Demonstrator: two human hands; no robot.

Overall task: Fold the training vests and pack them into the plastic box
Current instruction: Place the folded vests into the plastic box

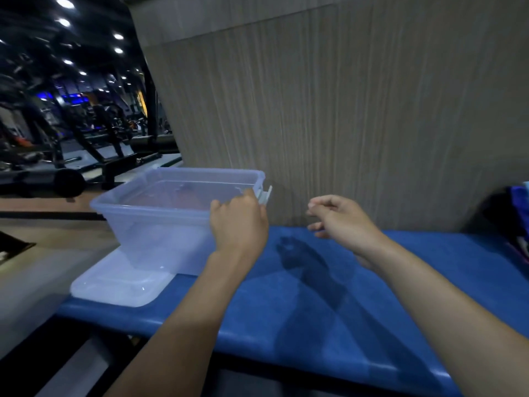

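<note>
At far left a dim gym hall with black exercise machines point(86, 130) and round ceiling lights point(64, 22) falls away behind the bench; nearer, a flat translucent plastic lid point(114, 285) with rounded corners lies on the left end of the smooth blue padded bench top point(315, 310), and the translucent rectangular plastic box point(160, 222) with a thick rolled rim stands on it, something orange-red showing blurred through its walls, too vague to name. The left hand point(239, 224) grips the box's near right corner, fingers curled over the rim beside a white clip handle point(264, 194). The right hand point(340, 219) hovers just right of the box above the bench, fingers loosely curled, holding nothing. Behind stands a grey wood-grain laminate wall point(343, 110); dark and blue fabric items point(512, 222) sit at far right
</note>
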